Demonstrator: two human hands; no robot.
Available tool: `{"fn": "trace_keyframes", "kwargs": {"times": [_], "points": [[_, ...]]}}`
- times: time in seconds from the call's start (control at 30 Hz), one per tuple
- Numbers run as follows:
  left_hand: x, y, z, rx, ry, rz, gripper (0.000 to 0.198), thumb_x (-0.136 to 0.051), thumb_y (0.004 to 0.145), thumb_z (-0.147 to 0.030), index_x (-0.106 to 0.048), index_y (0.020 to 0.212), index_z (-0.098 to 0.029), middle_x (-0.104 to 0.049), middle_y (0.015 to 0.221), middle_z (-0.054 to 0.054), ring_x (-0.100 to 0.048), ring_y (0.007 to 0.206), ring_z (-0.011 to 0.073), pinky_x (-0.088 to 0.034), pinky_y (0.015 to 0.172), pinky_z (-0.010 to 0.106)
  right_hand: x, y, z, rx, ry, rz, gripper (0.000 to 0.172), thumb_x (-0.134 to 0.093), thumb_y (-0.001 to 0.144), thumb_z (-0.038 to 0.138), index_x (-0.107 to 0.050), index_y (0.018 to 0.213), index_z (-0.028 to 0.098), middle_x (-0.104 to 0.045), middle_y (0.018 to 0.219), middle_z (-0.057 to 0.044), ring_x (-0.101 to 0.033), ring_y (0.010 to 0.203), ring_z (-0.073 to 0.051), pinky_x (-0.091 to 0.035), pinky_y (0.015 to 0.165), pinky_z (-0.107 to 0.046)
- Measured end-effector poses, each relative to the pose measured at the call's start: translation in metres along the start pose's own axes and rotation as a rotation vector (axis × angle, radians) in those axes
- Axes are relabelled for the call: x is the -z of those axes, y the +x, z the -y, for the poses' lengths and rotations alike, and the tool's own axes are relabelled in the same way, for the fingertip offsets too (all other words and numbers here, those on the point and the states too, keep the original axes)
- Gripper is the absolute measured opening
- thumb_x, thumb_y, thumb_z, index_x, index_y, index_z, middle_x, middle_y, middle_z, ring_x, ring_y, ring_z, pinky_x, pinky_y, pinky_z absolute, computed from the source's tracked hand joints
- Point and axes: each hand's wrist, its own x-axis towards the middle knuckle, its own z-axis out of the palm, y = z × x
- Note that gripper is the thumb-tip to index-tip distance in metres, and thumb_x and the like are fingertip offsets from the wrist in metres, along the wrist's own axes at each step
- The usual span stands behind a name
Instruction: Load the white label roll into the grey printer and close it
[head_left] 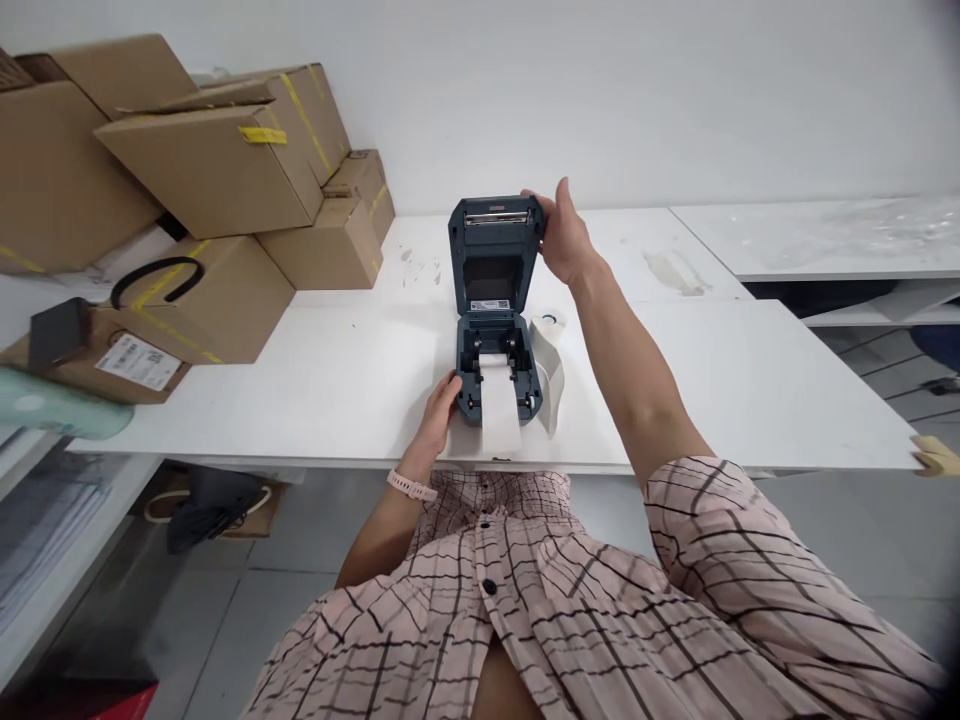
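A dark label printer stands on the white table with its lid raised upright. Inside its base sits a label roll, and a white strip of labels runs out over the front toward me. My left hand grips the left side of the base, thumb on the upper edge. At the lid's top right corner is my right hand, its fingers curled partly behind the lid and its thumb pointing up. Just right of the printer lies a loose curled label strip with a small roll.
Cardboard boxes are piled on the table's left part, with a black curved strap on one. A mint green roll lies at the left edge. Clear plastic wrap rests at the far right. The white wall rises behind.
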Motion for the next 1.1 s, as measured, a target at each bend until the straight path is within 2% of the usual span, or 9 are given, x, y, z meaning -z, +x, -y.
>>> {"fn": "trace_keyframes", "kwargs": {"times": [0.07,0.2,0.33,0.43,0.67,0.83,0.97,1.03,1.1], "points": [[0.009,-0.002,-0.005,0.01,0.012,-0.03,0.075,-0.056,0.091,-0.068,-0.05,0.153,-0.028,-0.044,0.166,0.009,-0.046,0.151,0.034,-0.045,0.12,0.049,-0.01,-0.018,0.008,0.017,0.022,0.016,0.093,-0.026,0.085,0.097,-0.062,0.138,0.029,-0.07,0.135,-0.005,-0.057,0.138,-0.033,-0.049,0.113,-0.055],[0.018,0.001,-0.029,-0.062,0.028,-0.075,0.081,-0.049,0.092,-0.073,-0.041,0.159,-0.029,-0.035,0.171,0.009,-0.039,0.155,0.0324,-0.041,0.122,0.047,-0.02,-0.106,0.021,0.008,-0.008,0.014,0.088,-0.023,0.091,0.091,-0.064,0.139,0.03,-0.067,0.141,-0.003,-0.054,0.142,-0.031,-0.038,0.123,-0.055],[0.005,0.011,-0.049,-0.11,0.048,-0.037,0.083,-0.048,0.091,-0.076,-0.038,0.16,-0.032,-0.033,0.173,0.007,-0.033,0.158,0.0326,-0.035,0.126,0.049,-0.028,-0.189,0.014,-0.029,-0.148,0.07,0.065,-0.043,0.094,0.082,-0.062,0.141,0.041,-0.05,0.162,0.005,-0.032,0.159,-0.029,-0.018,0.133,-0.055],[-0.012,0.014,-0.052,-0.105,0.066,0.002,0.088,-0.062,0.087,-0.07,-0.035,0.161,-0.032,-0.032,0.173,0.006,-0.029,0.16,0.0332,-0.031,0.128,0.049,-0.038,-0.221,-0.004,-0.067,-0.179,0.069,0.073,-0.057,0.09,0.076,-0.046,0.155,0.043,-0.034,0.172,0.005,-0.022,0.162,-0.029,-0.019,0.134,-0.054],[-0.023,0.003,-0.037,-0.036,0.032,0.092,0.082,-0.079,0.081,-0.049,-0.046,0.152,-0.025,-0.055,0.156,0.012,-0.051,0.145,0.0355,-0.045,0.119,0.048,-0.054,-0.242,-0.037,-0.377,0.049,-0.045,0.108,-0.065,0.088,0.068,-0.005,0.17,0.033,-0.025,0.174,-0.01,-0.034,0.157,-0.035,-0.039,0.125,-0.06],[-0.02,0.003,-0.035,-0.075,0.035,0.104,0.077,-0.078,0.081,-0.046,-0.05,0.149,-0.023,-0.06,0.151,0.013,-0.056,0.139,0.0362,-0.049,0.114,0.05,-0.058,-0.25,-0.041,-0.447,0.146,-0.067,0.104,-0.066,0.089,0.063,-0.008,0.169,0.033,-0.046,0.163,-0.013,-0.055,0.142,-0.036,-0.05,0.116,-0.061],[-0.022,0.006,-0.04,-0.087,0.063,0.13,0.077,-0.08,0.079,-0.048,-0.053,0.146,-0.022,-0.062,0.148,0.014,-0.057,0.137,0.0361,-0.049,0.113,0.049,-0.06,-0.251,-0.04,-0.417,0.136,-0.108,0.101,-0.066,0.088,0.063,-0.015,0.169,0.029,-0.05,0.16,-0.014,-0.057,0.141,-0.036,-0.051,0.115,-0.057],[-0.023,-0.002,-0.037,-0.101,0.107,0.063,0.08,-0.081,0.078,-0.051,-0.052,0.147,-0.024,-0.058,0.152,0.013,-0.052,0.141,0.0359,-0.048,0.113,0.047,-0.06,-0.25,-0.041,-0.417,0.145,-0.112,0.102,-0.068,0.087,0.064,-0.017,0.168,0.03,-0.05,0.16,-0.014,-0.056,0.142,-0.036,-0.051,0.115,-0.056],[-0.024,-0.021,-0.027,-0.149,0.181,-0.145,0.083,-0.082,0.076,-0.054,-0.05,0.147,-0.026,-0.053,0.155,0.013,-0.05,0.142,0.0341,-0.048,0.111,0.044,-0.06,-0.249,-0.042,-0.424,0.148,-0.11,0.103,-0.069,0.085,0.065,-0.018,0.168,0.031,-0.051,0.16,-0.013,-0.055,0.142,-0.035,-0.051,0.115,-0.056]]}}
